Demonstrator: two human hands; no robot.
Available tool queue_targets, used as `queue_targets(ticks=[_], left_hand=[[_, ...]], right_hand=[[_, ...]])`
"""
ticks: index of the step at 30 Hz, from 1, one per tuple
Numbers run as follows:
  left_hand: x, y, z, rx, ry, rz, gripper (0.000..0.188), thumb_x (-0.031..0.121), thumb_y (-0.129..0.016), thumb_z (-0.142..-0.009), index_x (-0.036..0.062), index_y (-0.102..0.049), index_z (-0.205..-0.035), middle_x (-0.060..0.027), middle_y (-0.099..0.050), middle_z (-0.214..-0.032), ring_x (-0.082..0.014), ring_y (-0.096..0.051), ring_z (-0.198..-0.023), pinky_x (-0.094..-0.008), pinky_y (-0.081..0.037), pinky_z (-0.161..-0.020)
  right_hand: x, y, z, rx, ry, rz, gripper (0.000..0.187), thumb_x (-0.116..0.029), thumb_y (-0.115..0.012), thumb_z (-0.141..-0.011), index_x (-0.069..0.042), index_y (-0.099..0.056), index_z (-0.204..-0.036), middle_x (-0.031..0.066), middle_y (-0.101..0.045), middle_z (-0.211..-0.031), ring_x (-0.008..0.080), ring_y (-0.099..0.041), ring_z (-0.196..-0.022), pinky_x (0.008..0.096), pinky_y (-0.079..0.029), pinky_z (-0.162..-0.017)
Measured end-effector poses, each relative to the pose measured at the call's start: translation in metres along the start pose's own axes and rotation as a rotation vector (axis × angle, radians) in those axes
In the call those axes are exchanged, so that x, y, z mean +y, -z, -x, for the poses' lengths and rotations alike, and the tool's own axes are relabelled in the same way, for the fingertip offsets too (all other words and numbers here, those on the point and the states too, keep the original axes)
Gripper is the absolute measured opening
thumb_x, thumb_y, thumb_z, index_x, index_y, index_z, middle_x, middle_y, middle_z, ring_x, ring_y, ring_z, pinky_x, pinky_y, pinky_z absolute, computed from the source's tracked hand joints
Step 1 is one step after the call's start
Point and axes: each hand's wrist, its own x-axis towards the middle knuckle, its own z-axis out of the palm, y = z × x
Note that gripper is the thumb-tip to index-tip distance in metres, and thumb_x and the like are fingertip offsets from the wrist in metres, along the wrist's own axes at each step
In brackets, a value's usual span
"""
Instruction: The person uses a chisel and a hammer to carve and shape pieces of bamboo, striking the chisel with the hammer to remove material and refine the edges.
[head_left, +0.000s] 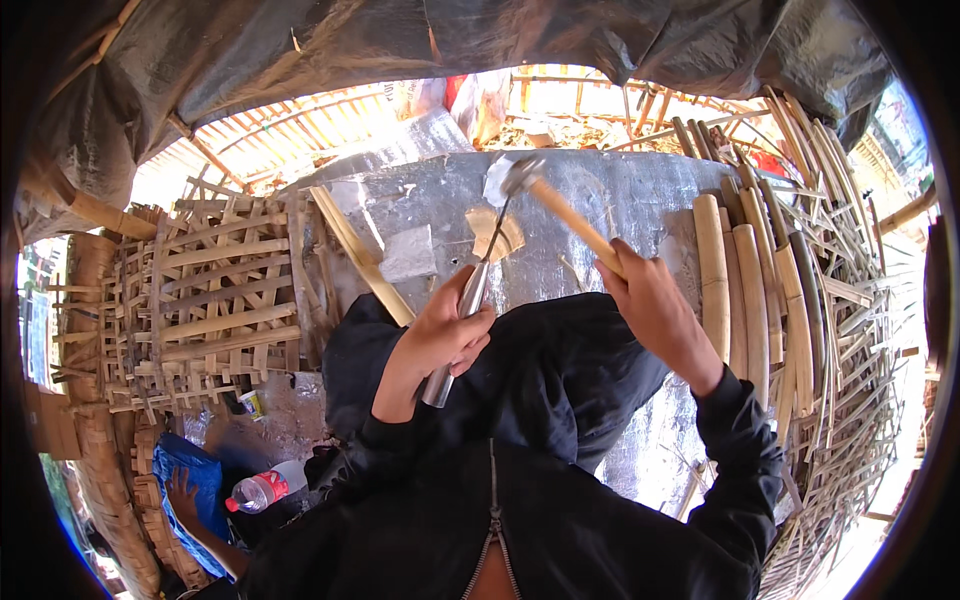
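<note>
Two tools are in the person's hands: a silver-handled tool [474,288] with a thin dark shank, and a hammer [575,222] with a pale wooden handle. The left hand [432,335] is closed around the silver handle, whose lower end shows below the fist, over the lap; the right hand [648,300] is clamped on the lower end of the hammer's handle. The hands are apart from each other. The shank slants up over the gray sheet [625,185], toward the middle of its far edge, and the hammer's head is next to its tip; whether they touch cannot be told. Behind the shank is a tan piece [511,238], with a pale square patch [408,253] to its left. A long bamboo strip [352,245] slants along the sheet's left side, beside a bamboo lattice [225,285] past that edge. Cut bamboo poles [711,265] lie along the right edge. Beyond the sheet's near left corner are a clear bottle [272,486] with a red cap and a blue bag [205,540], with another person's hand [183,495] at the bag. A dark tarp [300,75] hangs past the far edge.
</note>
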Motion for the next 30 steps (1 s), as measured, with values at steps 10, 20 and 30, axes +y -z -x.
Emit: queue_targets(ticks=[10, 20, 30], left_hand=[[0.015, 0.032, 0.007, 0.027, 0.016, 0.038, 0.019, 0.007, -0.057, -0.1, 0.0055, -0.042, -0.111, 0.0005, -0.041, -0.06, -0.007, -0.039, -0.039, -0.0279, -0.035, -0.032], [0.084, 0.075, -0.048, -0.105, 0.104, -1.124, 0.018, 0.006, -0.062, -0.09, 0.0038, -0.055, -0.107, -0.0093, -0.063, -0.076, -0.0224, -0.068, -0.062, -0.0397, -0.054, -0.055], [0.107, 0.092, -0.108, 0.377, -0.334, -1.598, 0.041, 0.006, -0.062, -0.078, 0.0077, -0.07, -0.119, -0.0207, -0.073, -0.11, -0.0397, -0.07, -0.104, -0.0493, -0.055, -0.087]], right_hand=[[0.05, -0.072, 0.057, 0.065, -0.236, -0.278, 0.026, -0.018, -0.067, -0.101, 0.005, -0.059, -0.093, 0.0271, -0.055, -0.068, 0.0456, -0.042, -0.059, 0.0431, -0.04, -0.053], [0.077, -0.175, 0.106, 0.044, -0.356, -0.288, 0.037, -0.026, -0.067, -0.1, 0.004, -0.053, -0.082, 0.0285, -0.058, -0.072, 0.0511, -0.059, -0.074, 0.0508, -0.045, -0.06], [0.086, -0.176, 0.107, 0.07, -0.437, -0.296, 0.039, -0.026, -0.066, -0.101, 0.004, -0.05, -0.081, 0.028, -0.057, -0.072, 0.0518, -0.059, -0.074, 0.0504, -0.044, -0.061]])
